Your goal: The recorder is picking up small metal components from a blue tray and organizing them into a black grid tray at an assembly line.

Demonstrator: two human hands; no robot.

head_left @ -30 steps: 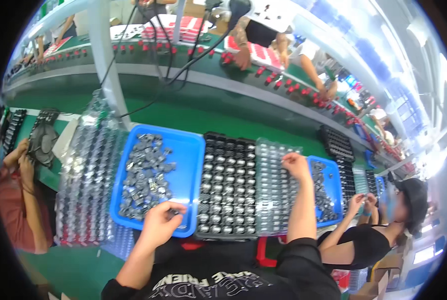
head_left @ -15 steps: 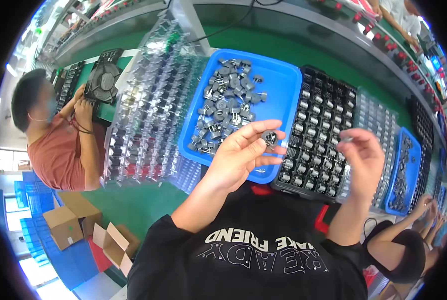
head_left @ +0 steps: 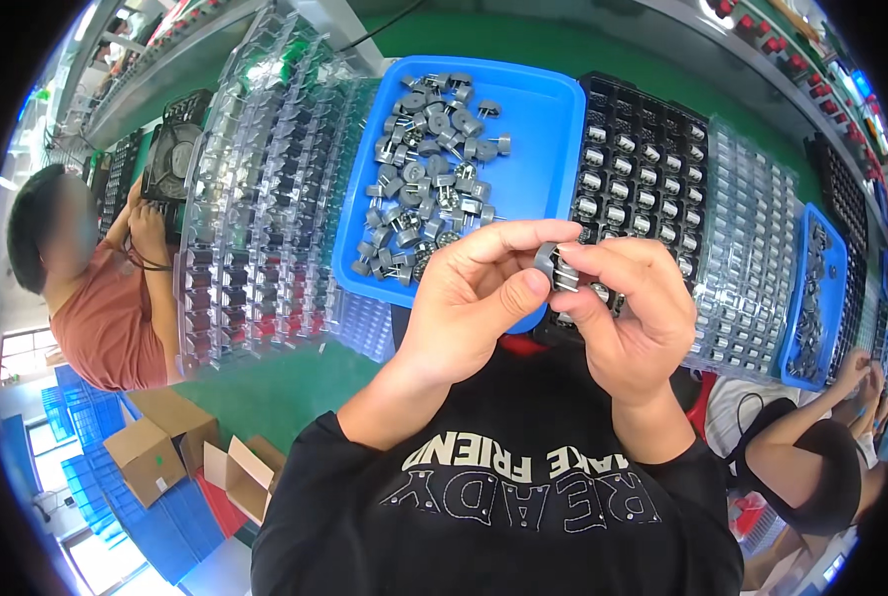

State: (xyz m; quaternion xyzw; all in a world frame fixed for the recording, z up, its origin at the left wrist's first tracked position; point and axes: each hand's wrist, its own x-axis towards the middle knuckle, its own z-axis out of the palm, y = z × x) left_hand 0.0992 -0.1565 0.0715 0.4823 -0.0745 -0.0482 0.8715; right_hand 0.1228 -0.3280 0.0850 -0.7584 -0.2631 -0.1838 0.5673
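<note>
My left hand [head_left: 464, 303] is closed on a round grey part with metal pins [head_left: 545, 259], pinched between thumb and fingers. From the other side, my right hand [head_left: 641, 313] grips a small silver part [head_left: 567, 276] by its fingertips. The two parts meet between my hands, and the fingers partly hide where they touch. Behind my left hand is a blue tray [head_left: 533, 149] with a heap of similar grey parts [head_left: 429, 169] on its left side. Beyond my right hand lies a black compartment tray [head_left: 595, 87] holding rows of silver cylindrical parts.
Clear plastic trays [head_left: 275, 189] stand stacked at the left, and another clear tray [head_left: 752, 209] lies at the right. Farther right is a second blue tray [head_left: 811, 219]. A co-worker [head_left: 111, 318] sits at the left; cardboard boxes [head_left: 146, 457] are on the lower left.
My right hand has come left from above the black tray, bringing the small silver part up against the grey part in my left hand. The view has shifted slightly.
</note>
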